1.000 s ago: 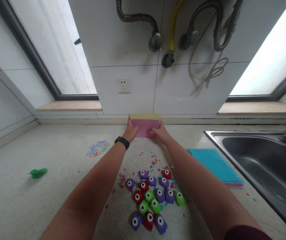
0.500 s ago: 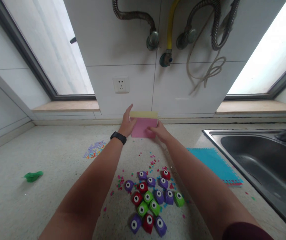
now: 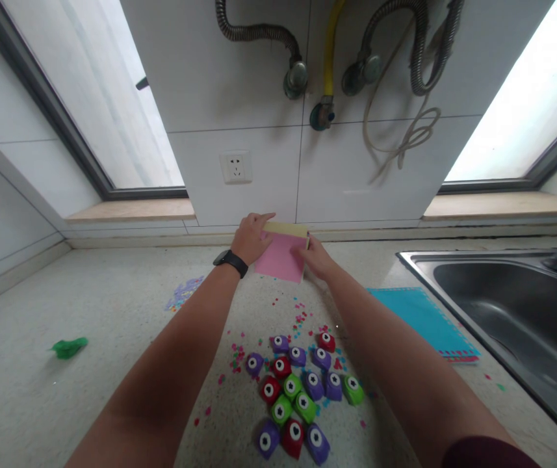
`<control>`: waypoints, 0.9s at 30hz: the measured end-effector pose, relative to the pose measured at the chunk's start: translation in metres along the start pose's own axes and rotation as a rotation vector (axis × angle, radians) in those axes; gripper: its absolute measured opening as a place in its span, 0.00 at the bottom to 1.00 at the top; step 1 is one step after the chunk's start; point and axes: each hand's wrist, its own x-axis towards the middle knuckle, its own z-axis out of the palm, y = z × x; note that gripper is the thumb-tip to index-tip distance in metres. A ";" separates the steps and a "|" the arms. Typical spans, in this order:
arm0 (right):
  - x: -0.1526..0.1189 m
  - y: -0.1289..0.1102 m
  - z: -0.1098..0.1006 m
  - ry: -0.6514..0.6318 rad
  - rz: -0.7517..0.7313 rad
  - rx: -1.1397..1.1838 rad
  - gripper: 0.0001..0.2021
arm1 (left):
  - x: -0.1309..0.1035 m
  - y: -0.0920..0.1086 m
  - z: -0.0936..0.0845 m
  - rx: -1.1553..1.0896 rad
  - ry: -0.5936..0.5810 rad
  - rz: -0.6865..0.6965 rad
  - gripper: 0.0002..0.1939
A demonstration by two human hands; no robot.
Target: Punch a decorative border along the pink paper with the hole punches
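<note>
Near the back wall, sheets of pink paper [image 3: 282,259] with a yellow sheet [image 3: 285,229] showing at their far edge are held up between my hands. My left hand [image 3: 252,239], below a black wristband, closes on the left side of the papers, its fingers at the upper left corner. On the right edge, my right hand [image 3: 318,257] pinches the papers, thumb on the pink face. Between my forearms lie several purple, red and green craft punches [image 3: 292,387] with small confetti pieces scattered around them.
Blue paper sheets with punched edges [image 3: 417,318] lie right of my right forearm, beside a steel sink [image 3: 453,260]. A confetti pile [image 3: 181,296] and a crumpled green piece [image 3: 68,348] are on the left. The tiled wall, with hoses and valves, bounds the back.
My left hand has turned inward, its fingers now bent over the papers' upper left corner. The papers have tilted, their lower right corner dropping slightly toward me.
</note>
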 end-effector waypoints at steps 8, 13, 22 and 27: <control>0.009 -0.001 0.000 0.044 -0.074 -0.029 0.21 | -0.021 -0.038 0.006 -0.577 0.071 -0.348 0.57; 0.011 -0.004 0.002 0.013 -0.072 -0.029 0.22 | -0.031 -0.043 0.026 -0.779 0.099 -0.399 0.39; 0.009 0.008 0.005 0.058 -0.001 -0.025 0.31 | -0.037 -0.025 0.042 -0.897 0.111 -0.523 0.35; 0.010 0.002 0.010 0.048 0.010 -0.041 0.29 | -0.023 -0.004 0.035 -0.923 0.203 -0.596 0.40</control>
